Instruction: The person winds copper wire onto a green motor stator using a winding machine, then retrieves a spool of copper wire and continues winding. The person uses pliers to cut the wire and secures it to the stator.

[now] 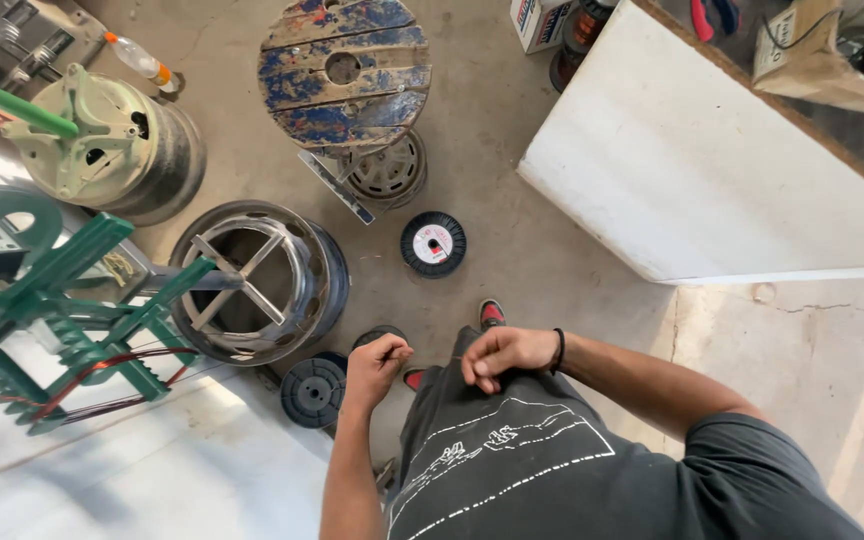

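My left hand (377, 365) is curled, thumb pressed to fingertips, above a dark spool (370, 335) on the floor. My right hand (504, 357), a black band on its wrist, is closed in a fist against my dark shirt (512, 460). Nothing shows clearly in either hand; whether a thin wire is pinched cannot be made out. To the left stands a green winding frame (62, 310) with red-brown copper wire (102, 368) running across it toward my left side. A black spool (312, 392) lies just left of my left hand.
A steel drum with a cross brace (252, 280), a green-capped metal drum (102, 140), a blue-painted wooden reel (344, 70) and a white-labelled black spool (433, 243) stand on the concrete floor. A white board (712, 170) fills the upper right. My red shoe (492, 313) shows below.
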